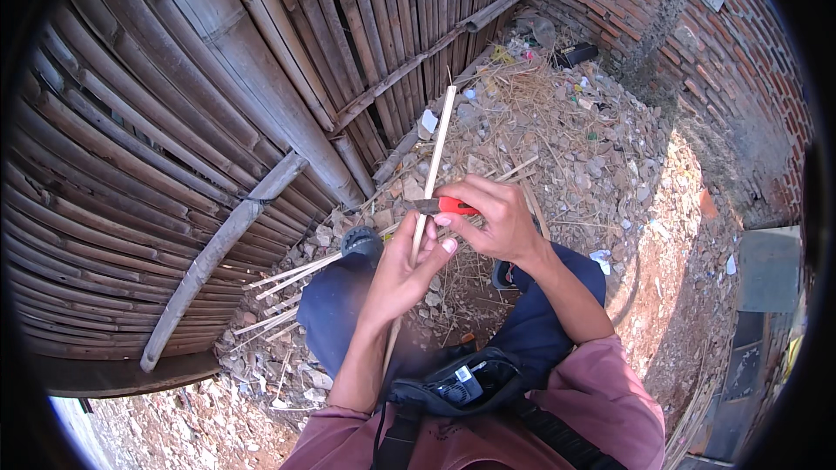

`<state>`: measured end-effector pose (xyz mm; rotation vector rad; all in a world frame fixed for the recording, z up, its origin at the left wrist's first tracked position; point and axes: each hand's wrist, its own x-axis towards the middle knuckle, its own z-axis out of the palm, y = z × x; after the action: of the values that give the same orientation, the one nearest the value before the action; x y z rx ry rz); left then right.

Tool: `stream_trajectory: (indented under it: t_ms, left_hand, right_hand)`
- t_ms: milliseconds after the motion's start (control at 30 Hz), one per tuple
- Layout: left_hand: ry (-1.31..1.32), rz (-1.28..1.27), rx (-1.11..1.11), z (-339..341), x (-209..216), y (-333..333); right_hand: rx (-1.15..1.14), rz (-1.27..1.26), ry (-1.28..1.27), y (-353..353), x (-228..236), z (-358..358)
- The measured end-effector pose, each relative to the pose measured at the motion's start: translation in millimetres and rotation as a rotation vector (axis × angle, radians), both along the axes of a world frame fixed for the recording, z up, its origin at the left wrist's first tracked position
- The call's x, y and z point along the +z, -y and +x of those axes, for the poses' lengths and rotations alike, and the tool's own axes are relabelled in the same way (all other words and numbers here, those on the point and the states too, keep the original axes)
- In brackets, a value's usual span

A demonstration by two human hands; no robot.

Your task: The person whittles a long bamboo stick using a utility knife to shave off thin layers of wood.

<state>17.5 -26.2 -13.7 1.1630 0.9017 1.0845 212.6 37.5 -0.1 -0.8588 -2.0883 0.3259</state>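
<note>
A long, pale bamboo strip (441,139) slants up and away from my lap. My left hand (403,275) is closed around its middle, and its lower end runs down beside my left forearm. My right hand (501,222) grips a red-handled knife (456,205) whose short, dark blade lies across the strip just above the left fingers. Part of the handle is hidden in the right palm. Several more pale strips (292,275) lie on the ground beside my left leg, and others (521,169) lie beyond the right hand.
A bamboo pole wall (174,113) rises at my left, with a brick wall (688,61) at the far right. Rubble (575,174) with straw and litter covers the ground. At my waist hangs an open black pouch (501,374) with a small device (459,388) inside.
</note>
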Motion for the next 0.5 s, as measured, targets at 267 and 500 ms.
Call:
stream_trajectory:
  t_ms: [267,500]
  left_hand:
    - [-0.016,-0.028,-0.009,-0.6,-3.4,-1.0]
    - [-0.102,0.037,0.004,2.4,-5.1,-1.6]
  right_hand:
    - [0.012,-0.056,-0.018,0.2,0.6,0.2]
    - [0.050,-0.206,-0.182,-1.4,-2.8,-1.3]
